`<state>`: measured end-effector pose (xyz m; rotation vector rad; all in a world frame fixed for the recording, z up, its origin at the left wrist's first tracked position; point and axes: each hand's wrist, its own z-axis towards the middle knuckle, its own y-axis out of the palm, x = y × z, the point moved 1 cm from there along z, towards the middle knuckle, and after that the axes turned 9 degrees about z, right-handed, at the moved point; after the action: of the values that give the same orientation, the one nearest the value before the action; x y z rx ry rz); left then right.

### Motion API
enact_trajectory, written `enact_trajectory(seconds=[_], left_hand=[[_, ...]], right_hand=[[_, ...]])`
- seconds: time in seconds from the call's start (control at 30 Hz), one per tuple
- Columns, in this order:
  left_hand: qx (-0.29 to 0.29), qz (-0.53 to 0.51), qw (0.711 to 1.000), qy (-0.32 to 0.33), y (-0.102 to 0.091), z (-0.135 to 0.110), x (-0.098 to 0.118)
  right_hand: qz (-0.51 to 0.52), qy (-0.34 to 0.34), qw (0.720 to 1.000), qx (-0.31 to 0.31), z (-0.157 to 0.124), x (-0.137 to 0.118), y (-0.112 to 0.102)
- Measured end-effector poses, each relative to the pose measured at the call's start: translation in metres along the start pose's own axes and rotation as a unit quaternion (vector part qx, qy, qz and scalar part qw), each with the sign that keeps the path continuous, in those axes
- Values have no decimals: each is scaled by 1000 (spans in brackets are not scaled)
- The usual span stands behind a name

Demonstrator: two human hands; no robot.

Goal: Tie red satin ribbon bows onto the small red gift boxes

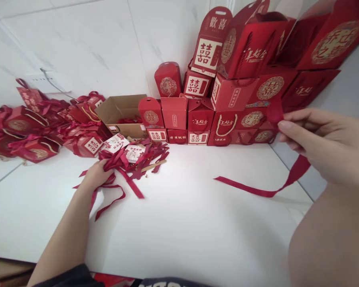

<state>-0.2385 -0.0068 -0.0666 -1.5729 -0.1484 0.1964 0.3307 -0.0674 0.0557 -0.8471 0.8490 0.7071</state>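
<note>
Between thumb and fingers, my right hand (314,135) pinches a dark red ribbon (260,193), raised at the right. Its tail curves down and left over the white table. On the left, my left hand (98,173) is closed around a bunch of similar red ribbons (118,159), whose loose ends hang onto the tabletop. Just behind that hand lie white printed cards (134,152) with red lettering, beside a heap of red ribbon pieces (155,153) and thin tan strips. Most of the left fingertips are hidden by the ribbons.
Red gift boxes (200,119) are stacked along the wall, rising higher toward the right. An open cardboard box (124,107) with red items inside stands behind the cards. Finished-looking red boxes with ribbons (83,139) crowd the left. The white table (179,223) spreads in front.
</note>
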Motion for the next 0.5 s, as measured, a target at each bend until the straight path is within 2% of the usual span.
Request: enact_trajectory(seconds=[0.1,0.27,0.37,0.43,0.5], left_hand=[[60,6,998,-35,-12,0,-6],[220,-17,968,-120,-40,-6,-19],[343,-90,927,-122,-57,-6,-24],[418,-192,884,-84,-68,-2,-24],[460,-296,836,-39,-80,4,-21]], right_hand=[[-1,-6,1000,-4,0,0,1],[-5,-10,1000,3,1,1,-2],[-3,-10,1000,3,2,2,-4],[-2,-10,1000,3,2,1,-4],[-2,-13,1000,0,1,0,-3]])
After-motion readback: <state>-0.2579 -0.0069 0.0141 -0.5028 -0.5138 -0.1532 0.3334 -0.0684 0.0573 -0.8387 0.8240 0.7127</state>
